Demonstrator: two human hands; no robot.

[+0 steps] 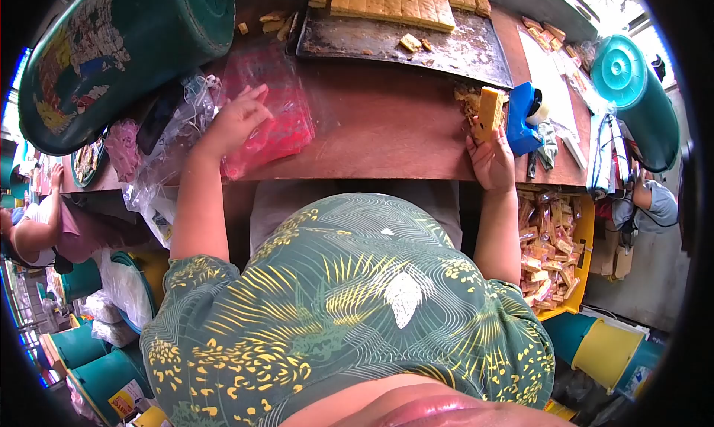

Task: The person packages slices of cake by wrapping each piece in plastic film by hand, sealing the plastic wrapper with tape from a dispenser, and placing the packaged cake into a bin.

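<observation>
My left hand is over a stack of red-printed clear plastic bags, its fingers apart and nothing visible between them. In my right hand is a single bar of yellow cake, held upright near the table's front edge. Crumbs and broken pieces lie just behind that bar. A blue tape dispenser stands to the right of my right hand. Farther back, a dark metal tray carries rows of cut cake bars and a few loose bits.
A large green bucket lies at the back left beside crumpled clear plastic. Below right is a yellow crate of wrapped bars. A green container stands at the right. Another person is at the far left.
</observation>
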